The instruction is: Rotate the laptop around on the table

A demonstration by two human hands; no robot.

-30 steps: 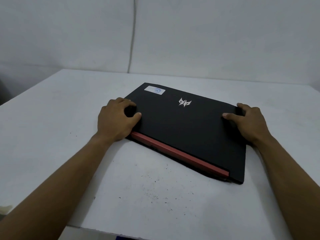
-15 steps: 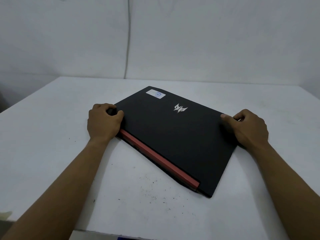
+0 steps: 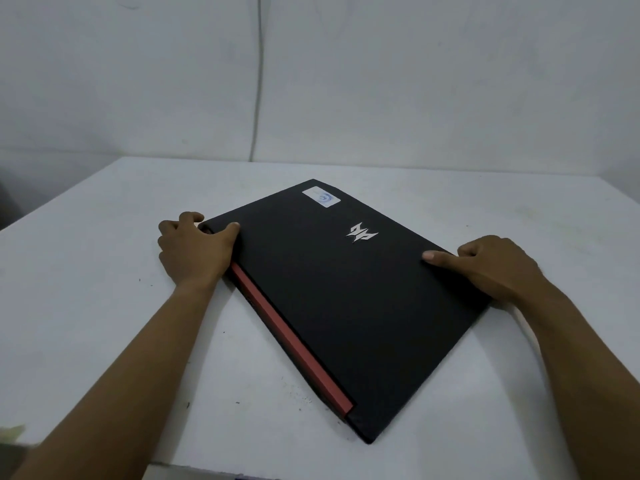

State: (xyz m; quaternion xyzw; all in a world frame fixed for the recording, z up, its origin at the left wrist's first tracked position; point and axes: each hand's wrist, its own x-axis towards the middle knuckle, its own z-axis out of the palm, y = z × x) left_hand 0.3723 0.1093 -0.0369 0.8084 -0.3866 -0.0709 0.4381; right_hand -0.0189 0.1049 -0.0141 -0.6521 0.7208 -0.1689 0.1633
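Closed black laptop [image 3: 349,292] lies flat on the white tabletop [image 3: 104,306], turned at an angle to the table's edges: one corner points at the far edge, the opposite corner reaches toward the near edge. It sits roughly mid-table, somewhat nearer the near edge than the far one. Lid is up, matte black.

Left hand [image 3: 194,251] grips the laptop's left corner. Thumb lies on top of the lid, fingers curl round the corner and down its side (fingertips mostly hidden behind the edge). Forearm runs back toward the near left corner of the tabletop.

Right hand [image 3: 491,268] holds the laptop's right corner. Thumb stretched flat across the lid, fingers curled over the far side of that edge, knuckles raised.

A red strip [image 3: 294,341] runs along the laptop's near-left side, from the left hand down toward the near corner. Silver emblem [image 3: 362,232] sits on the lid toward its far side; a small white sticker [image 3: 320,197] with a blue mark lies close to the far corner.

Tabletop carries dark specks near the laptop's near corner. Behind the far edge, a pale wall [image 3: 415,81] with a thin cable [image 3: 259,81] hanging down it.
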